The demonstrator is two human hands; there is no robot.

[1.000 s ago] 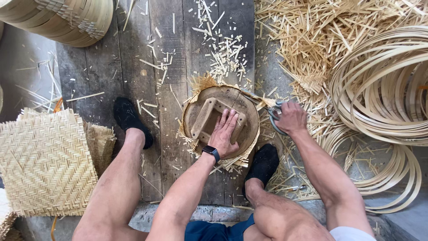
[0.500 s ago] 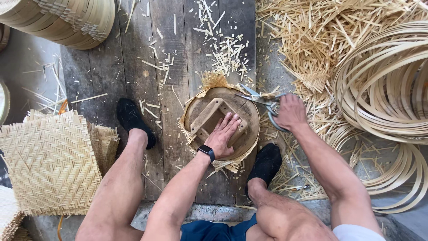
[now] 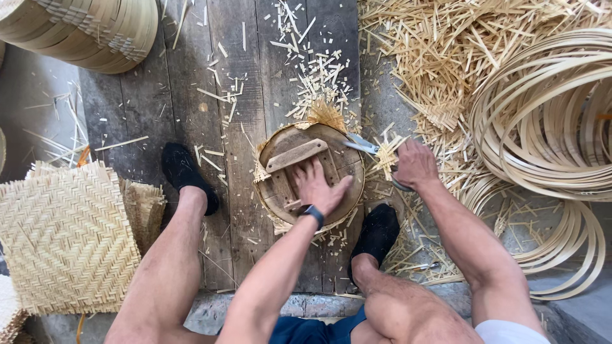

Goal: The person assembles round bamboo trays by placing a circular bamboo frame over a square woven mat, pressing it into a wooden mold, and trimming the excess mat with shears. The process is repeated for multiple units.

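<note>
Right hand (image 3: 414,164) grips shears (image 3: 364,145), blades pointing upper-left

Round form (image 3: 338,162): worn, matt brown wood. Shears (image 3: 364,146): dull grey metal blades. Floor planks (image 3: 191,108): rough, weathered grey wood. Woven mat (image 3: 64,236), left: pale, matt bamboo strips. Hoops (image 3: 548,114), right: smooth pale bamboo. Shoes (image 3: 182,171): matt black

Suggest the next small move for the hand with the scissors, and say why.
Probably snip the next strip ends at the upper right rim. The right hand has scissors at the edge of the round wooden form, the left hand presses it down, and woven fringe protrudes there.
</note>
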